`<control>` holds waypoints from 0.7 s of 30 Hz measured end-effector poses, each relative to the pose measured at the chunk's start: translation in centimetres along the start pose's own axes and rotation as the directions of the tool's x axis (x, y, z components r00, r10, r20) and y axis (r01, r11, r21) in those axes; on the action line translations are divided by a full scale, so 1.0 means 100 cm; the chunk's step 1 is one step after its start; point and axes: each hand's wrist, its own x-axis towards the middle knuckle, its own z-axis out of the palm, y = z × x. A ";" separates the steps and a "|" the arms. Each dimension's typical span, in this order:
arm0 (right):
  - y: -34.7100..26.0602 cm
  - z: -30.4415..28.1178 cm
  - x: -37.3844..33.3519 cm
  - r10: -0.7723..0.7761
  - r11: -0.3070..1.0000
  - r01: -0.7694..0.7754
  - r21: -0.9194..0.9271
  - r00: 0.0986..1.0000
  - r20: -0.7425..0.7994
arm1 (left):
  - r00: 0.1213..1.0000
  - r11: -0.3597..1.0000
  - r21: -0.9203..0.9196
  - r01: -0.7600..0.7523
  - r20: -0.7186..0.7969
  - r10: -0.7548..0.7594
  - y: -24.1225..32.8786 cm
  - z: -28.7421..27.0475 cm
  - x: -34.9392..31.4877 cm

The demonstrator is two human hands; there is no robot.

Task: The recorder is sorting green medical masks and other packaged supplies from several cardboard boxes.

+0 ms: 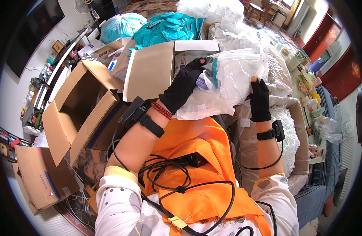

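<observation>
A clear plastic bag [238, 76] is spread in front of me, above my lap. My left hand [185, 82], in a black fingerless glove, reaches to the bag's left side; its fingers are curled at the plastic. Right beside those fingers are a strip of teal material [214, 72] and a purple-and-white packet [202, 82], partly covered by plastic. On the other side, my right hand [260, 98], gloved the same way, has its thumb and fingers closed on the bag's right edge. How the left fingertips grip is partly hidden.
Behind the bag rises a heap of teal pads [169, 29]. An open-flapped carton [149, 70] stands left of the bag, and a larger empty-looking box [80, 104] farther left. A lined carton of white shreds [285, 133] is at my right. Black cables [177, 177] cross my orange apron.
</observation>
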 end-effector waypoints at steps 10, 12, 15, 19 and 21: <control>0.010 0.004 -0.005 -0.068 0.992 0.081 -0.099 0.990 0.123 | 0.896 0.830 -0.336 0.445 0.180 -0.407 -0.008 0.017 -0.005; 0.010 0.001 -0.002 -0.076 0.990 0.074 -0.124 0.997 -0.008 | 0.812 0.583 -0.576 0.574 0.304 -0.499 -0.004 0.004 -0.006; 0.029 -0.061 0.031 -0.076 0.997 0.073 -0.021 0.946 -0.317 | 0.646 0.429 -0.526 0.734 0.347 -0.680 -0.005 -0.022 0.005; 0.023 -0.082 0.063 -0.170 0.982 0.187 0.009 0.908 -0.382 | 0.769 0.624 -0.460 0.632 0.271 -0.579 -0.028 -0.037 -0.005; 0.034 -0.116 0.102 -0.508 0.637 0.250 -0.729 0.848 -0.153 | 0.707 0.595 -0.381 0.707 0.401 -0.583 -0.029 -0.041 -0.006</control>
